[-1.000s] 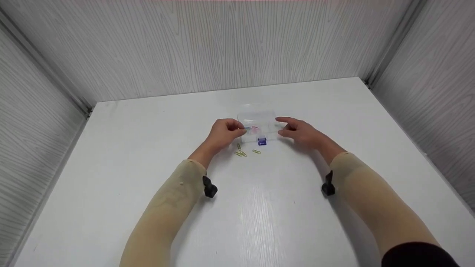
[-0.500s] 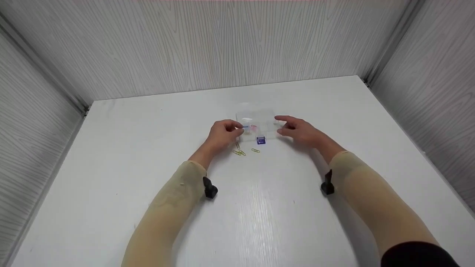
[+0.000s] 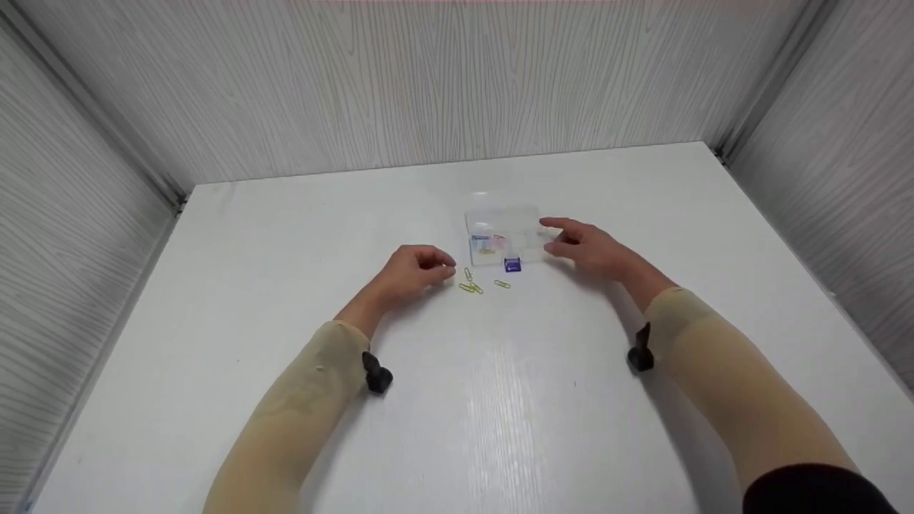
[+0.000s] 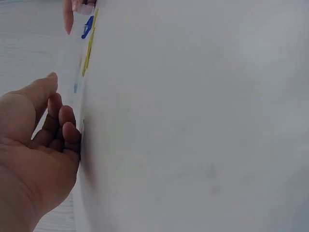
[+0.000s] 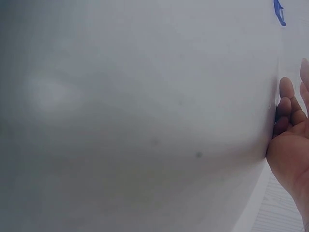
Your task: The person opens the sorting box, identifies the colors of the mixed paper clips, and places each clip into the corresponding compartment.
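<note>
A clear plastic compartment box (image 3: 527,255) lies with its clear lid (image 3: 503,218) folded back and a blue latch (image 3: 513,265) at its front. Blue, pink and yellowish paper clips (image 3: 488,246) lie in its left part. Several yellow paper clips (image 3: 471,288) are scattered on the table before the box. Beside these clips, my left hand (image 3: 416,271) has its fingers loosely bent, thumb near the index finger, nothing seen between them. My right hand (image 3: 593,248) rests at the box's right end, index finger stretched along the lid's side and thumb at the box's wall.
The white table (image 3: 493,400) is bounded by grey wood-grain panels (image 3: 428,86) at the back and both sides. A black wrist camera mount (image 3: 377,375) sits on the left sleeve and another mount (image 3: 640,351) on the right sleeve.
My left hand has drawn away from the box's left compartments, moving left and toward me to beside the loose clips. The coloured clips inside now show. The right hand stays at the box.
</note>
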